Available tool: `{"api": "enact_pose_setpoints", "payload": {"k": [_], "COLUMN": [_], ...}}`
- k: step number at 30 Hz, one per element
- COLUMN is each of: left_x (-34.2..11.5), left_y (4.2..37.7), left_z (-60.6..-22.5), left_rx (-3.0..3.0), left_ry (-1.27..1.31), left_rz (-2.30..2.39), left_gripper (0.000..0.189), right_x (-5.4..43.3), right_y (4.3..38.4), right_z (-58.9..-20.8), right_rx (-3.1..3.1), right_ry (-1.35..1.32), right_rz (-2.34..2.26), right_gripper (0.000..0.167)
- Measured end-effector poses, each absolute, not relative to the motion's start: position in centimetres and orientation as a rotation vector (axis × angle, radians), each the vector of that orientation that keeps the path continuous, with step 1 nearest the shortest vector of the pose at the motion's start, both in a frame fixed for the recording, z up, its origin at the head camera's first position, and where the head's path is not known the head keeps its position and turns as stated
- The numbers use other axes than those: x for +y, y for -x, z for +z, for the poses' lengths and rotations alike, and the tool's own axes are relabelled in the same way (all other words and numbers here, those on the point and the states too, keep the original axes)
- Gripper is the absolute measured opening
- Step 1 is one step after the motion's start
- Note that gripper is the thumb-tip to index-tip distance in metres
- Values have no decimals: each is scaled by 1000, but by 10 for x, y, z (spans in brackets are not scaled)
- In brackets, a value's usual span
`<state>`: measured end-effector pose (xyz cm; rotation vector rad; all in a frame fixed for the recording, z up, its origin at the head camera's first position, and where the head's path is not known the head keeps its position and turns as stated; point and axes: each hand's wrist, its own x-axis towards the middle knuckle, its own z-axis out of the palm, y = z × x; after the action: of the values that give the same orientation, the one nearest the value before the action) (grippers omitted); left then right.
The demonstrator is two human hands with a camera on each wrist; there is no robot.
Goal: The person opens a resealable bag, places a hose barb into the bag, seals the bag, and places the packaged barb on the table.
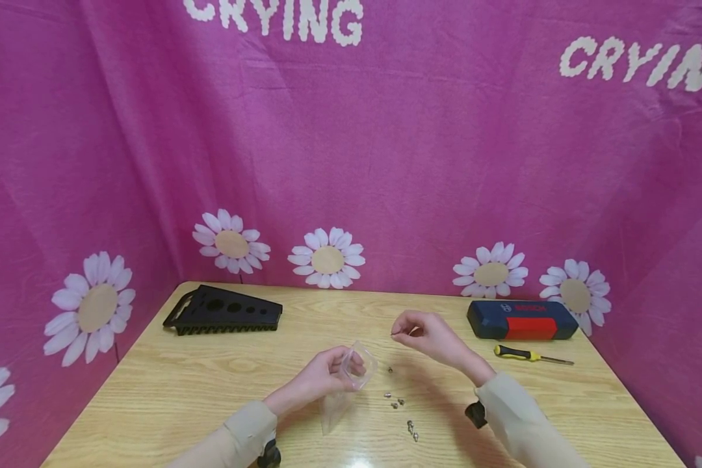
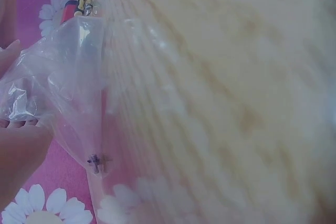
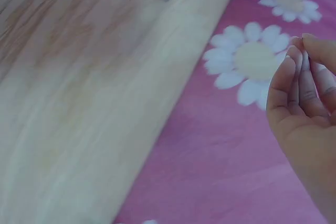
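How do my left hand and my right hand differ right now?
Your left hand grips a clear plastic bag; your right hand pinches with thumb and fingertips, on a tiny dark thing too small to identify. In the head view, your left hand appears lower in the picture, your right hand higher. Both hands come out of beige sleeves and are seen over the wooden table.

I read BOSCH (image 1: pixel 530 309) and a logo (image 1: pixel 506 307) on the blue-red case (image 1: pixel 529 328), CRYING (image 1: pixel 288 19) on pink cloth (image 1: pixel 357 162) up left of it, again up right
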<state>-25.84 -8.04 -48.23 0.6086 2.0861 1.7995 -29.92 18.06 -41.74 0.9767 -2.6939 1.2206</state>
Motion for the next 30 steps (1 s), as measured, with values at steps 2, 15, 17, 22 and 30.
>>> {"api": "enact_pose_setpoints", "payload": {"k": [2, 15, 17, 22, 30], "left_x": [-81, -83, -83, -84, -83], "left_y": [258, 260, 260, 260, 259], "left_z": [-482, -483, -483, -483, -481], "left_rx": [2087, 2093, 2093, 2096, 2099], "left_ry": [-609, -629, -632, -635, -611], "left_rz": [1795, 1782, 1777, 1760, 1772], "left_gripper": [35, 35, 35, 35, 36], "right_x": [174, 141, 137, 131, 142], "right_y": [294, 277, 276, 276, 279], "right_z": [-411, -393, -393, -392, -393], "right_rx": [-2675, -2580, -2578, -2597, -2581], "right_ry": [-1042, -1342, -1357, -1368, -1317], "right_rz": [1206, 989, 978, 1005, 1073], "right_gripper": [10, 7, 4, 2, 7]}}
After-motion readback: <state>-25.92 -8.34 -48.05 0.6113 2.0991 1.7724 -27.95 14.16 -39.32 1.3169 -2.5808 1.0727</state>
